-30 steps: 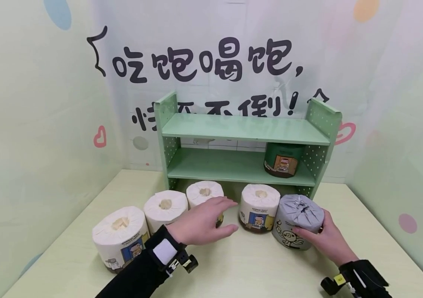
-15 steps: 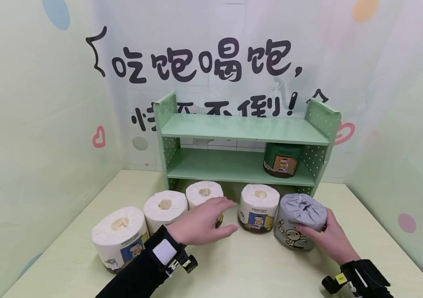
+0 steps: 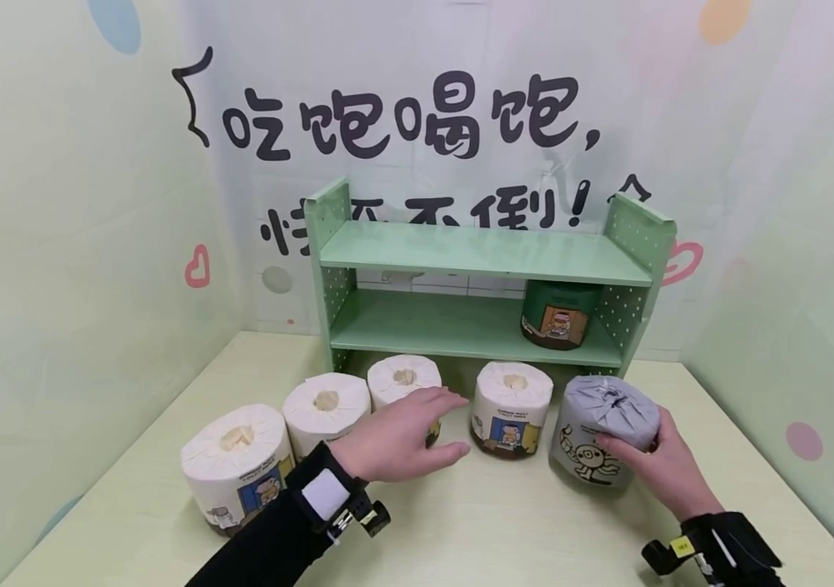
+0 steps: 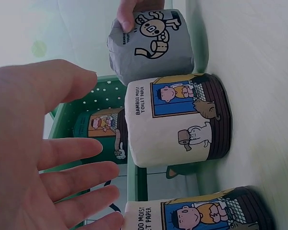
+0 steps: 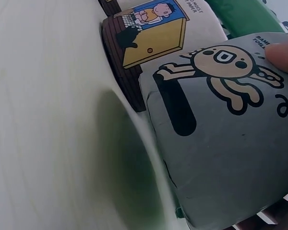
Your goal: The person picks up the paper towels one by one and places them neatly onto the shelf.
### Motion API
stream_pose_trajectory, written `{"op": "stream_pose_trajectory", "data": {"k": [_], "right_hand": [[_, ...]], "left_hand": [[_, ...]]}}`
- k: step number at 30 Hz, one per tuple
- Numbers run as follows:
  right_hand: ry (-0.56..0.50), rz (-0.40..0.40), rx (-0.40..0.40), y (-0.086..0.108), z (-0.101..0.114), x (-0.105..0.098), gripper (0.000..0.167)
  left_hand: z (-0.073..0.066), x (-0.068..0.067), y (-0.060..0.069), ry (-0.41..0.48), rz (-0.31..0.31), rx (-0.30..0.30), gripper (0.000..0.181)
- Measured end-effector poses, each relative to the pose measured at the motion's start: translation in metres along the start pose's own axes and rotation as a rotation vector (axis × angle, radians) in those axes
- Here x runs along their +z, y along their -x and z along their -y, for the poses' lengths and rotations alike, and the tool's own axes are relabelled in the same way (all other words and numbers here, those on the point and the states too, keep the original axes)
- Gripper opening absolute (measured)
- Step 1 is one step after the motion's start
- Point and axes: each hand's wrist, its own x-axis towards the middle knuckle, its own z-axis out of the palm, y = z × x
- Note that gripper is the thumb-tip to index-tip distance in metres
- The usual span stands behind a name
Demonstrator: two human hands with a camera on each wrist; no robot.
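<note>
The right hand (image 3: 669, 469) grips a grey wrapped roll (image 3: 593, 440) near the shelf's right end, thumb on its front and fingers round its far side. In the right wrist view the grey roll (image 5: 225, 139) fills much of the picture, thumb (image 5: 283, 55) at its edge. The left hand (image 3: 402, 436) is held with fingers extended and thumb apart, holding nothing, in front of a white roll (image 3: 403, 377). Another white roll (image 3: 510, 408) stands between the two hands. In the left wrist view the left hand's (image 4: 62, 158) fingers are spread beside a white roll (image 4: 177, 120).
A green two-tier shelf (image 3: 453, 326) stands behind, with a dark green roll (image 3: 558, 314) at the right of its lower tier. Two more white rolls (image 3: 236, 465) (image 3: 324, 412) stand at the left on the pale table (image 3: 475, 530).
The right hand has moved the grey roll rightward and slightly back, leaving a gap between it and the white roll beside it. The left hand has stayed in place.
</note>
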Motion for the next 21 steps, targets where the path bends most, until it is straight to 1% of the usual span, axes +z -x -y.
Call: {"op": "stream_pose_trajectory", "data": {"k": [8, 13, 18, 21], "right_hand": [[-0.002, -0.011, 0.002, 0.000, 0.002, -0.009, 0.099], [0.003, -0.041, -0.016, 0.002, 0.005, -0.014, 0.097], [-0.054, -0.087, -0.046, 0.006, 0.010, -0.017, 0.091], [-0.075, -0.090, -0.051, 0.006, 0.013, -0.017, 0.090]], "left_hand": [[0.000, 0.000, 0.000, 0.003, 0.008, -0.006, 0.063], [-0.001, 0.000, 0.000, -0.001, 0.009, -0.005, 0.063], [-0.001, -0.001, -0.001, -0.002, 0.010, -0.001, 0.063], [-0.001, -0.002, 0.000, -0.005, 0.005, 0.001, 0.062]]}}
